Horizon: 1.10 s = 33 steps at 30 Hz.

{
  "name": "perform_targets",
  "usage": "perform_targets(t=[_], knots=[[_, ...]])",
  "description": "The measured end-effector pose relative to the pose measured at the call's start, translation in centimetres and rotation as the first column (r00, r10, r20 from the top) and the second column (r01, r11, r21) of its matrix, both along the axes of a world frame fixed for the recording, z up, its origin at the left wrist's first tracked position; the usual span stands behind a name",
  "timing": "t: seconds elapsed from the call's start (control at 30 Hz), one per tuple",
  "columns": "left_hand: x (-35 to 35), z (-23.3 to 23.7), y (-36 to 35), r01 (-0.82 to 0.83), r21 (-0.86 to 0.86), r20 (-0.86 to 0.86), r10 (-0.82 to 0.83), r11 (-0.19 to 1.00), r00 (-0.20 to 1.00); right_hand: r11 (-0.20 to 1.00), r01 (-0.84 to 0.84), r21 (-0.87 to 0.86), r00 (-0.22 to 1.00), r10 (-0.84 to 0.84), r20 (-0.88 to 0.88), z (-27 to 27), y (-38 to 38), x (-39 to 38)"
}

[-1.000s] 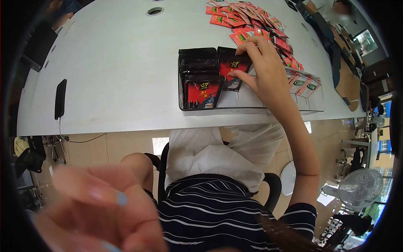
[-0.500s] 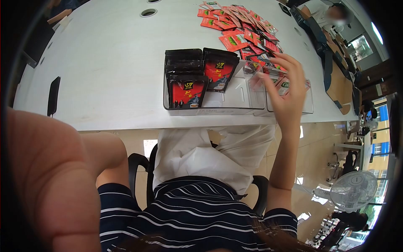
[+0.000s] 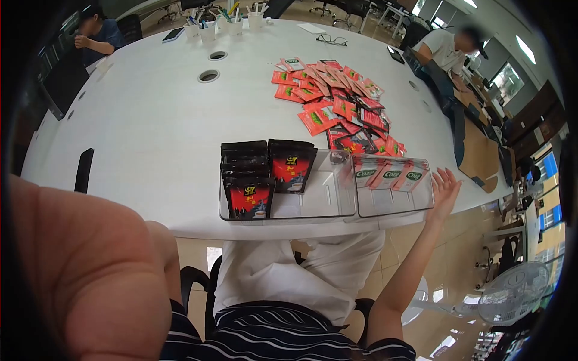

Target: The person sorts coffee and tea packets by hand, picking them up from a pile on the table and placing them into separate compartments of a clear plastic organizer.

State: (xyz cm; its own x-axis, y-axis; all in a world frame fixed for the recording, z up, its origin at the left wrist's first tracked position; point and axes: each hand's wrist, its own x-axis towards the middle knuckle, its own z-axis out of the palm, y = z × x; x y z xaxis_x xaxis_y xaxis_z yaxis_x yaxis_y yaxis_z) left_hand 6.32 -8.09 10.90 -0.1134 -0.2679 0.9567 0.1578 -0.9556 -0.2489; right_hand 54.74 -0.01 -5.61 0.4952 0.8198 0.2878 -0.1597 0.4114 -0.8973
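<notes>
My right hand [image 3: 444, 191] is beside the outer right wall of a small clear plastic bin [image 3: 394, 212], fingers apart and nothing in them. Pink-and-white "Cozy" sachets [image 3: 390, 175] stand in a row at the back of that bin. Adjoining it on the left is a larger clear bin [image 3: 313, 210]. Black-and-red "G7 3in1" coffee packets [image 3: 250, 197] stand along its left side, with another packet [image 3: 291, 170] beside them. Very near the camera, my left hand [image 3: 90, 271] fills the lower left; its fingers are hidden.
Behind the bins lies a loose pile of sachets [image 3: 337, 105], mostly red and pink. Cups of pens [image 3: 232, 25], glasses [image 3: 332, 40] and phones [image 3: 174, 35] are at the table's far side. Two people sit at the sides. A fan [image 3: 513, 293] stands at right.
My right hand has moved from above the small bin to its outer right side. The camera view has tilted up, showing more of the far table. My left hand stays near the camera.
</notes>
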Motion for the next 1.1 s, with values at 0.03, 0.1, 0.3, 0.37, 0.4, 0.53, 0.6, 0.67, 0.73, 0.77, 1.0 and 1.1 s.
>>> perform_targets(t=[0.03, 0.1, 0.3, 0.37, 0.4, 0.53, 0.6, 0.67, 0.73, 0.77, 1.0, 1.1], knots=[[0.3, 0.1, 0.2, 0.001, 0.002, -0.002, -0.001, 1.0, 1.0, 0.998, -0.06, -0.008, 0.998, 0.059, -0.022, -1.1, 0.5, -0.2], [0.5, 0.3, 0.6, 0.008, 0.008, -0.007, -0.008, 1.0, 1.0, 0.985, -0.141, -0.097, 0.99, 0.142, 0.001, -1.4, 0.5, -0.8], [1.1, 1.2, 2.2, 0.024, 0.017, -0.013, -0.023, 1.0, 1.0, 0.991, -0.109, -0.077, 0.993, 0.106, -0.044, -1.7, 0.6, -0.5], [1.4, 1.6, 3.1, 0.026, 0.025, -0.011, -0.025, 0.999, 1.0, 0.993, -0.08, -0.091, 0.996, 0.078, -0.033, -1.8, 0.4, -0.2], [1.4, 1.8, 3.5, 0.031, 0.031, -0.009, -0.03, 0.999, 1.0, 0.994, -0.067, -0.087, 0.997, 0.065, -0.031, -1.8, 0.5, -0.2], [2.3, 2.0, 6.9, -0.088, 0.009, -0.033, 0.088, 0.996, 0.996, 0.997, -0.053, -0.063, 0.998, 0.051, -0.039, -1.7, 0.4, -0.4], [3.4, 0.9, 9.4, -0.342, -0.047, -0.206, 0.326, 0.938, 0.923, 0.997, -0.021, -0.075, 0.999, 0.019, -0.032, -1.7, 0.3, -0.2], [4.6, -0.5, 12.6, -0.43, -0.122, -0.347, 0.368, 0.895, 0.863, 0.997, -0.006, -0.081, 0.999, 0.003, -0.037, -1.7, 0.6, -0.3], [5.0, -3.6, 16.1, -0.489, -0.392, -0.623, 0.166, 0.779, 0.764, 0.995, -0.005, -0.096, 1.0, 0.002, -0.028, -1.7, 0.5, -0.4], [4.7, -6.1, 18.7, -0.561, -0.398, -0.741, 0.106, 0.726, 0.663, 0.995, -0.011, -0.104, 1.0, 0.009, -0.017, -1.6, 0.5, -0.4], [3.2, -15.9, 28.2, -0.783, -0.319, -0.947, -0.141, 0.534, 0.289, 0.989, -0.003, -0.146, 0.999, 0.01, 0.049, -1.6, 0.6, -0.4], [3.7, -15.3, 28.5, -0.81, -0.262, -0.963, -0.084, 0.524, 0.257, 0.989, -0.008, -0.149, 0.999, 0.014, 0.042, -1.7, 0.7, -0.3]])
